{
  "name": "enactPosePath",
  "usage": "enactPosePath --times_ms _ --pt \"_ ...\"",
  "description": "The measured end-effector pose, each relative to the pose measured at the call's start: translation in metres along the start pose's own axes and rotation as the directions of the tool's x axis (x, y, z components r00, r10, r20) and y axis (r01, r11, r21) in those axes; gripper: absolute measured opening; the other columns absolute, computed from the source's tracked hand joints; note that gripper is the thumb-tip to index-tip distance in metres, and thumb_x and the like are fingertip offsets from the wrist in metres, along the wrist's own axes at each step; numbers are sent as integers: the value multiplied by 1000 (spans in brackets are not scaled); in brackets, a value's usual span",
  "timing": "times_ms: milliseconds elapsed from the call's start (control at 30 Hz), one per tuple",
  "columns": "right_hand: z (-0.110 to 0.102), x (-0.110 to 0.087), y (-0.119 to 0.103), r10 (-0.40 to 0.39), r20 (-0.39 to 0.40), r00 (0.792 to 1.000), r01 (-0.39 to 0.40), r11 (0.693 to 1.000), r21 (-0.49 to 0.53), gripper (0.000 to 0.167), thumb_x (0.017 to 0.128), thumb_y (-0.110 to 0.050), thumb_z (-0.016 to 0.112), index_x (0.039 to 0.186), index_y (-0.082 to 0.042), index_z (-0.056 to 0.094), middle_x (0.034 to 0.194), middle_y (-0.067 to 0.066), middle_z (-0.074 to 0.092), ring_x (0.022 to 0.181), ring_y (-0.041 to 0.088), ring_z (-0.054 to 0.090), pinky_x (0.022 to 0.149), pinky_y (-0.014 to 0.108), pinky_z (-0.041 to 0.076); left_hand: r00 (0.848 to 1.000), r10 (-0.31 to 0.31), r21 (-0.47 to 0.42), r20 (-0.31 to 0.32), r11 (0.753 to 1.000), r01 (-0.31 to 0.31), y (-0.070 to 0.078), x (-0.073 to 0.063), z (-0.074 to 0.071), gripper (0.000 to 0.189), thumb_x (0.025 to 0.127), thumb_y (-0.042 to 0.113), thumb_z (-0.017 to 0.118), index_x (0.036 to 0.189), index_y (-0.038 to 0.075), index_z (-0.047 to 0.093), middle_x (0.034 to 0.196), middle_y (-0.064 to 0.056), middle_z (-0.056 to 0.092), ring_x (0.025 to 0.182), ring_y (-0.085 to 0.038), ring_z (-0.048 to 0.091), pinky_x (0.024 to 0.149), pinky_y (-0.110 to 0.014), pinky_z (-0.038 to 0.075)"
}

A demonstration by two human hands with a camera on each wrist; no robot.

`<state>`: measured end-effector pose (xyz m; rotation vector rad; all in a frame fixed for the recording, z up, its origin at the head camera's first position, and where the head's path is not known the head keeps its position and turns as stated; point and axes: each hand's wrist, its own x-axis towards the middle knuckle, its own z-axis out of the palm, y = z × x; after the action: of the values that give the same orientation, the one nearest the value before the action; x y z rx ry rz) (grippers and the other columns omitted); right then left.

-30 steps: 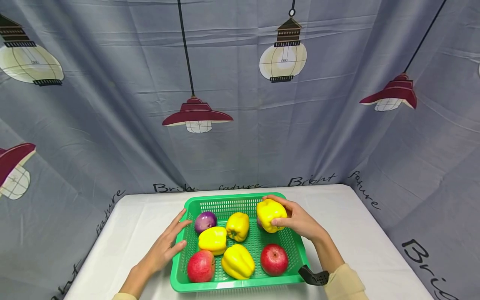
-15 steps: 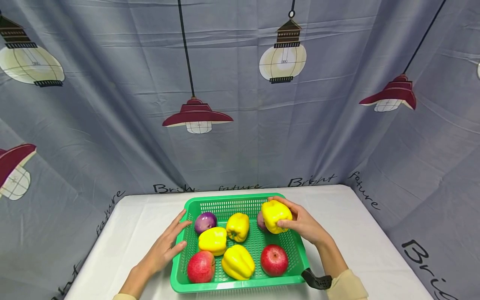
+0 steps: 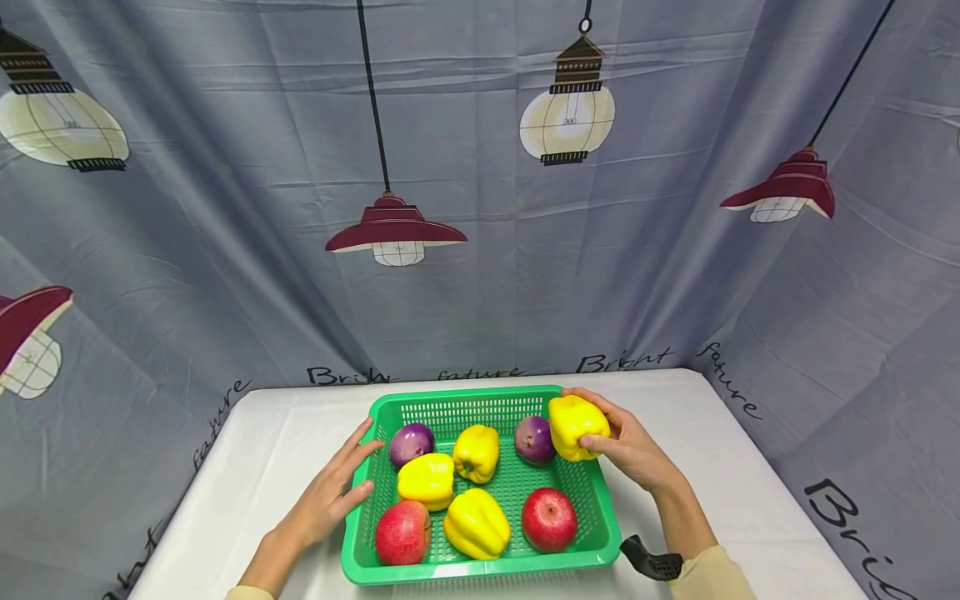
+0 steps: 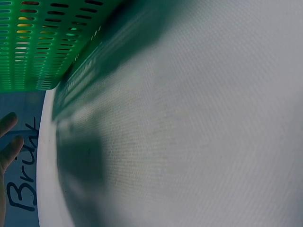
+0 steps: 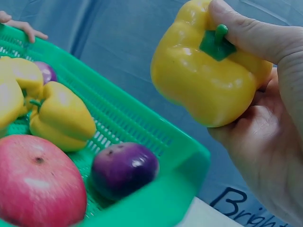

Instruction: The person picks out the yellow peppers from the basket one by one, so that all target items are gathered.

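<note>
My right hand (image 3: pixel 628 446) grips a yellow bell pepper (image 3: pixel 576 427) over the back right corner of a green basket (image 3: pixel 480 569). In the right wrist view, the thumb lies near the pepper's green stem (image 5: pixel 218 43), with fingers behind it. My left hand (image 3: pixel 330 492), fingers spread, is at the basket's left rim. Inside the basket lie several yellow bell peppers, such as a front one (image 3: pixel 477 523), a red apple (image 3: pixel 402 533) at front left and another apple (image 3: pixel 549 520) at front right. A round purple vegetable (image 3: pixel 411 445) sits at back left, a second purple vegetable (image 3: pixel 534 440) at back right.
The basket stands on a white-covered table (image 3: pixel 292 425). Behind and at both sides hangs a grey-blue curtain (image 3: pixel 480 317) printed with lamps and lettering. A black strap piece (image 3: pixel 651 560) sticks out from my right wrist, beside the basket's front right corner.
My right hand has carried the yellow bell pepper rightward, from above the purple vegetable to the basket's right rim, uncovering that vegetable. My left hand has stayed in place.
</note>
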<state>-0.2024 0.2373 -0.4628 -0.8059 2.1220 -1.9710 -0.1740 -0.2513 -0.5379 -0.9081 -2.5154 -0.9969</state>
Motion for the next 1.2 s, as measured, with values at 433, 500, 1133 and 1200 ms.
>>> enactPosePath --times_ms 433,500,1133,1200 --pt "-14 -11 6 42 -47 998 -44 998 -33 68 93 -3 64 154 0 34 144 12 49 116 25 54 95 31 50 1000 -4 -3 2 1000 4 -1 0 0 55 93 19 60 147 11 50 166 -13 22 147 -33 30 98 -74 36" --pt "-17 -14 8 42 -55 998 -43 999 -16 68 94 -2 63 154 1 33 145 9 49 117 22 54 96 30 50 1000 -7 -5 3 1000 7 -1 0 0 55 93 19 60 147 11 50 166 -13 21 147 -34 30 97 -74 36" --pt "-45 -40 28 31 -89 996 -14 983 185 64 96 9 52 154 9 23 147 2 48 121 15 53 100 28 48 1000 -3 -22 -3 1000 3 2 1 -1 56 92 15 61 146 10 50 166 -14 22 146 -36 31 98 -73 36" --pt "-48 -43 33 51 -98 994 -32 981 190 63 97 9 51 154 9 23 146 1 49 120 14 54 99 28 48 1000 -3 -24 -4 1000 3 2 1 -1 56 91 13 61 146 10 50 165 -14 22 146 -36 31 98 -73 36"
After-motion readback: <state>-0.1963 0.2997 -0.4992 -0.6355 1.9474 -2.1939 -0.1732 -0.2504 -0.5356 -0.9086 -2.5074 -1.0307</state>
